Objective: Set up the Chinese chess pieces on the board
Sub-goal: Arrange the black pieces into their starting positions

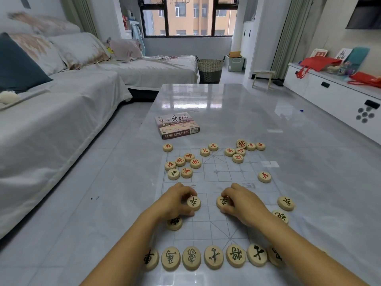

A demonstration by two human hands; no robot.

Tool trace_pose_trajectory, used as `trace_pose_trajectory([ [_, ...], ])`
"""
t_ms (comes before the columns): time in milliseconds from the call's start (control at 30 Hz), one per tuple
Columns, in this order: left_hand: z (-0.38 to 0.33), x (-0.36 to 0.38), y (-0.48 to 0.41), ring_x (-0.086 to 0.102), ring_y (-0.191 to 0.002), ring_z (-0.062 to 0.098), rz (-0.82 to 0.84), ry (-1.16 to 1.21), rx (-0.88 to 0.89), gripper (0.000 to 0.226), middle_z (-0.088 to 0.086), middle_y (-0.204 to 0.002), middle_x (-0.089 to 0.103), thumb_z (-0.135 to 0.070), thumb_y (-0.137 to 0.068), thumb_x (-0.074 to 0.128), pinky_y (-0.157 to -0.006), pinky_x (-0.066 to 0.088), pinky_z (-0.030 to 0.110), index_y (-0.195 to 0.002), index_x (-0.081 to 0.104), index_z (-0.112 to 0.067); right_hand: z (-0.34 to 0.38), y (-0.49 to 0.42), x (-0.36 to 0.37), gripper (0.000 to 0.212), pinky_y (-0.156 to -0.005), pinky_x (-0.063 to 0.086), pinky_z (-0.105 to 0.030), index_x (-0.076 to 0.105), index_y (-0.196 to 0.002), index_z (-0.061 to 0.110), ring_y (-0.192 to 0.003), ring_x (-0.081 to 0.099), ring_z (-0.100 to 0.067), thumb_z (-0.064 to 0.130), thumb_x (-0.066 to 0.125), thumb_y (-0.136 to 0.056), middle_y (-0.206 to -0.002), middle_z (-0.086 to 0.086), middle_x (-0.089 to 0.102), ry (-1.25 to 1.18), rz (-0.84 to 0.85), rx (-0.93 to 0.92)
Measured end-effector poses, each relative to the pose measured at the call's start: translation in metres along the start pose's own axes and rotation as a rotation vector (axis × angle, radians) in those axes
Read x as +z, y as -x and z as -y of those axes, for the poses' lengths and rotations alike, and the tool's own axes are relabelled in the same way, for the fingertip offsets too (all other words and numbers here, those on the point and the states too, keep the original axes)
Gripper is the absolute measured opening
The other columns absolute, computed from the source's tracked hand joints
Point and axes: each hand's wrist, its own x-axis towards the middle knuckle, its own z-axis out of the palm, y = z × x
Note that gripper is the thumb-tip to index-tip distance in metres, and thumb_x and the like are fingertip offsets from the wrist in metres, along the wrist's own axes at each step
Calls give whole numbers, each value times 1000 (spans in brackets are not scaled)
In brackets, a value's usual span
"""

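Both bare forearms reach forward from the lower edge, angled inward. The left hand (177,200) is palm-down, its fingers and thumb curled in a pinching grip. The right hand (243,203) mirrors it, knuckles up, fingertips (224,208) closed in a pinch.

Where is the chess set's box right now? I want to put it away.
In the head view the box lies flat on the table, just beyond the board's far left corner, nearest the lone red piece there.
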Motion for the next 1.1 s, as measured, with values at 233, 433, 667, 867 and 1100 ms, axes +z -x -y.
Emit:
trace_pose_trajectory([
  [233,-1,1,2,49,-98,11,-40,10,22,41,-4,-110,46,-20,-79,70,-87,41,19,-118,57,-20,0,1,2,42,-74,32,-24,50,-125,22,-107,50,-19,34,60,-86,-119,1,50,-4,-3,-6],
  [433,1,2,2,47,-97,9,-35,12,13,42,-6,-111,44,-21,-80,69,-84,38,17,-120,56,-21,-1,0,4,44,-79,35,-25,49,-127,21,-110,49,-19,34,59,-86,-120,1,49,-13,-8,-8],
  [667,2,2,2,48,-98,10,-37,36,2,42,-6,-112,44,-21,-79,69,-86,39,18,-119,56,-21,-1,-1,3,45,-78,36,-25,48,-127,21,-109,50,-19,34,60,-86,-121,2,49,-8,7,0],
  [867,2,3,3,50,-101,11,-36,58,-3,43,-3,-118,47,-19,-80,69,-87,40,18,-121,56,-21,0,1,3,46,-82,39,-27,47,-130,22,-111,50,-19,34,59,-87,-123,2,49,-2,0,-9],
  [1100,1,3,2,50,-101,11,-39,57,-9,44,-3,-118,46,-19,-80,69,-89,41,19,-122,55,-20,-1,1,3,47,-81,39,-27,46,-130,23,-111,49,-18,35,59,-87,-122,2,48,-19,7,-3],
])
